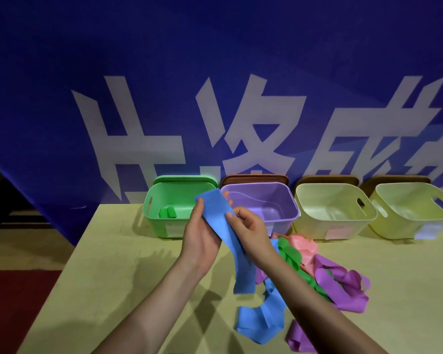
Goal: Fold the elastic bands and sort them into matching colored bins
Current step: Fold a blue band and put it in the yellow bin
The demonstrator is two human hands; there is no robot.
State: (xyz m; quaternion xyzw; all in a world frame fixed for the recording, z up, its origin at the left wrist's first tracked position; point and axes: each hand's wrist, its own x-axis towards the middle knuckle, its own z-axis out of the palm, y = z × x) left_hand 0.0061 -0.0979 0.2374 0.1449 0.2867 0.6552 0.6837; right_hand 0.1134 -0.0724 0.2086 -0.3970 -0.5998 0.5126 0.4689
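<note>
Both hands hold a long blue elastic band (216, 213) in the air over the table, in front of the bins. My left hand (201, 236) grips its upper part from the left, and my right hand (251, 231) pinches it from the right. The band's lower end hangs down to about (244, 279). A pile of loose bands lies on the table at the right: another blue band (261, 320), green bands (290, 254), a pink band (304, 246) and purple bands (343, 284). The green bin (154, 215) holds folded green bands (168, 213). The purple bin (289, 200) stands beside it.
Two pale yellow bins (368, 215) (420, 221) stand to the right of the purple one, each with a small label on its front. Lids lean behind the bins against a blue banner with white characters. The yellow table (113, 277) ends at the left, over red floor.
</note>
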